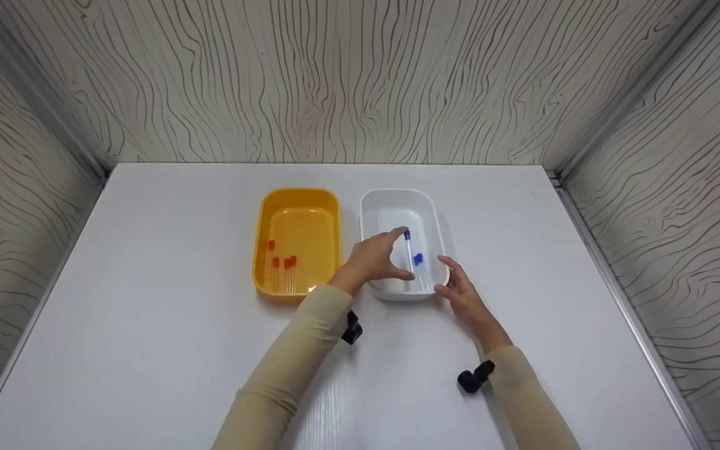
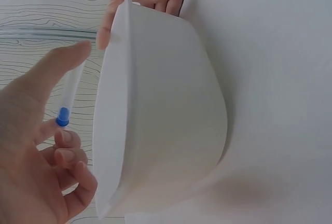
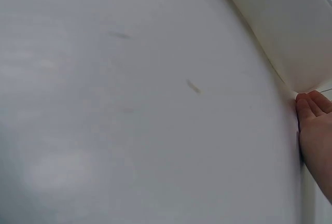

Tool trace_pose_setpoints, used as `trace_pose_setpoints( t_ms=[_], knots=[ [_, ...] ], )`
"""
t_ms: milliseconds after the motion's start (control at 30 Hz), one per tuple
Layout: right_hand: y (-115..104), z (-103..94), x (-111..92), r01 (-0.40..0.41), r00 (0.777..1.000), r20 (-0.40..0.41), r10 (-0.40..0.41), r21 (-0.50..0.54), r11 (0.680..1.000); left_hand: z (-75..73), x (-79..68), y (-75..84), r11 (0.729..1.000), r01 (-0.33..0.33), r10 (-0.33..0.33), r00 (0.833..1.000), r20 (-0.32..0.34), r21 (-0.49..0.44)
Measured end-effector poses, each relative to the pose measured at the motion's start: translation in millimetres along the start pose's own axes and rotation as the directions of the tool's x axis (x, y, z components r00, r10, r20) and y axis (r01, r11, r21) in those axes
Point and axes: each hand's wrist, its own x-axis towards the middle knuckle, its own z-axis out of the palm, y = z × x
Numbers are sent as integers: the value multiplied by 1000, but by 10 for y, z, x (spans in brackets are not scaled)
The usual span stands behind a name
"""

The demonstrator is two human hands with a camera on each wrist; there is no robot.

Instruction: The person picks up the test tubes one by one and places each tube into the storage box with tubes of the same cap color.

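Observation:
Over the white tray [image 1: 369, 209], my left hand [image 1: 374, 257] holds a clear tube with a blue cap [image 1: 407, 235] lengthwise between thumb and index finger. The left wrist view shows the blue cap [image 2: 63, 116] at the index finger and the tube's other end at the thumb; the remaining fingers curl loosely. My right hand [image 1: 465, 300] grips the tray's near right corner, fingers along the side and thumb at the near edge. In the right wrist view, its fingers [image 3: 310, 105] touch the tray's outer wall. More blue-capped tubes [image 1: 419, 259] lie inside the white tray.
Left of the white tray stands a yellow tray [image 1: 259, 250] holding several clear tubes with red caps [image 1: 290, 261]. Both trays rest on a white table [image 1: 166, 300]. Wood-patterned panels [image 1: 316, 81] rise behind it and at both sides.

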Motion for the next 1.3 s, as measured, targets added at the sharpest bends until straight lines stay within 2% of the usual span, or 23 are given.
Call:
trace_pose_setpoints(
  t_ms=[267,500,800,1133,1300],
  knots=[
    [7,3,6,-2,1000,-1,2,-22,1000,93,63,-12,1000,23,-23,999,35,5],
    [14,0,4,-11,1000,-2,11,10,1000,134,82,5,998,63,-61,996,58,-32],
    [32,-12,23,17,1000,19,-18,43,999,174,118,25,996,75,-72,995,65,-44],
    [24,-20,22,4,1000,19,-4,32,999,221,141,35,994,103,-106,990,97,30],
    [19,-12,10,16,999,27,-17,40,999,260,143,42,990,94,-104,990,96,103]
  ],
)
